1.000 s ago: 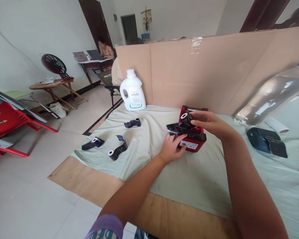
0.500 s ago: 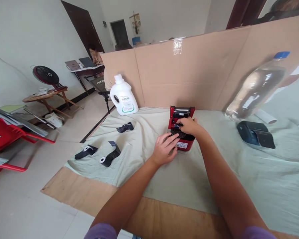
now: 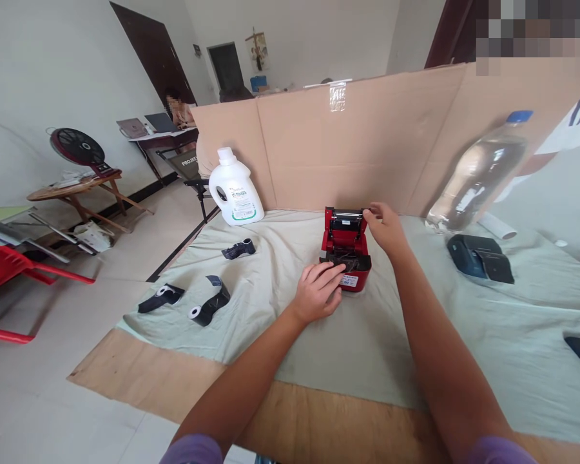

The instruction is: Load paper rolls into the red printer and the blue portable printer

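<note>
A small red and black printer (image 3: 352, 280) stands on the pale green cloth with its lid (image 3: 346, 240) raised. Across the printer's front edge lie the spread fingers of my left hand (image 3: 319, 290), touching dark film (image 3: 350, 261) inside it. My right hand (image 3: 385, 224) is at the lid's upper right corner, its fingertips against the edge; the fingers are apart and bent. Three dark rolls lie to the left: one (image 3: 238, 249) nearest the white jug, one (image 3: 162, 297) farthest left, one (image 3: 211, 303) partly unrolled.
A white jug (image 3: 238, 196) and a large clear bottle (image 3: 478, 174) stand against the cardboard wall (image 3: 348, 148). A dark blue device (image 3: 481, 259) and a white tube (image 3: 497, 225) lie at right. A wooden board edge (image 3: 290, 406) runs along the front.
My right hand has moved from inside the printer up to the raised lid's right corner. My left hand stays at the front edge. The whole view has shifted slightly.
</note>
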The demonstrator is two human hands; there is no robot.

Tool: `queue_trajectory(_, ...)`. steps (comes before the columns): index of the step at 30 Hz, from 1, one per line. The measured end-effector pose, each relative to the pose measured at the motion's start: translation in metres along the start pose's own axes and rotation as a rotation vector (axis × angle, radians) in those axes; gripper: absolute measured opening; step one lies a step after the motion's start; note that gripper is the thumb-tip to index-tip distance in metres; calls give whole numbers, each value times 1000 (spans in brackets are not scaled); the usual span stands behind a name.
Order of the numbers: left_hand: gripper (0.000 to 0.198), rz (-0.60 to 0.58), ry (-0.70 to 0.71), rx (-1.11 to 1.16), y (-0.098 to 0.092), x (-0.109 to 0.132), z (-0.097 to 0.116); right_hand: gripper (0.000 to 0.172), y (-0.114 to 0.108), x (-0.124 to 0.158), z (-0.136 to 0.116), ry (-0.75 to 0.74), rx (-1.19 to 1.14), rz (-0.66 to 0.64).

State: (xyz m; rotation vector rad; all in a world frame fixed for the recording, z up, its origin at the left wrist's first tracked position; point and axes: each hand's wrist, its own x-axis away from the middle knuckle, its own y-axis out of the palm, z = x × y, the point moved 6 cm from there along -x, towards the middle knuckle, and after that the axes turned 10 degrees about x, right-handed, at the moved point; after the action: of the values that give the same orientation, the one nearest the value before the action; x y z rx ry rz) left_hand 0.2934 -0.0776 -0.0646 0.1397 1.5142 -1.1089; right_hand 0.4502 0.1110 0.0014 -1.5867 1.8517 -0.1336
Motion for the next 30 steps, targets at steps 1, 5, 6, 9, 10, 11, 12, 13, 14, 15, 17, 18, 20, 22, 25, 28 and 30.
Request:
queue_trajectory(1, 32, -3, 12, -4, 0, 1, 1, 37, 6, 2, 5, 13, -103, -5)
queue_trajectory(5, 27, -9, 30, -46, -2, 4, 0, 30, 16, 19, 25, 109, -323, -16)
queue_trajectory(6, 27, 1, 38, -57, -4, 5, 0, 28, 15, 25, 29, 110, -318, -20)
queue_trajectory(9, 26, 43, 78, -75, -8, 7, 1, 24, 11, 42, 39, 76, -298, -64)
queue_trajectory(10, 26, 53, 93, -77, -9, 8, 2, 29, 11, 47, 43, 72, -308, -90)
queue_trajectory(11, 25, 61, 105, -79, -10, 8, 2, 34, 12, 51, 46, 74, -328, -118)
queue_trajectory(12, 25, 67, 114, -81, -11, 8, 3, 38, 14, 54, 48, 80, -352, -146)
queue_trajectory(13, 24, 73, 117, -84, -12, 8, 3, 39, 16, 57, 50, 88, -380, -166)
queue_trajectory(14, 23, 76, 116, -87, -13, 8, 3, 39, 17, 59, 50, 95, -407, -177)
queue_trajectory(15, 23, 77, 115, -90, -14, 8, 2, 39, 19, 60, 50, 103, -431, -182)
queue_trajectory(17, 24, 74, 117, -88, -15, 8, 2, 39, 21, 62, 48, 115, -461, -187)
queue_trajectory(18, 25, 70, 126, -82, -15, 8, 2, 39, 22, 62, 47, 119, -467, -192)
queue_trajectory(20, 24, 67, 139, -64, -15, 9, 2, 40, 23, 63, 46, 126, -466, -205)
queue_trajectory(22, 21, 53, 104, -41, -14, 9, -1, 44, 25, 64, 48, 136, -465, -218)
queue_trajectory(25, 22, 13, -70, 12, -11, 7, -14, 48, 31, 67, 55, 160, -488, -227)
queue_trajectory(28, 37, -25, -250, 83, -6, 4, -29, 51, 39, 69, 64, 186, -522, -217)
queue_trajectory(30, 45, -48, -325, 119, -3, 2, -36, 52, 44, 69, 69, 182, -537, -214)
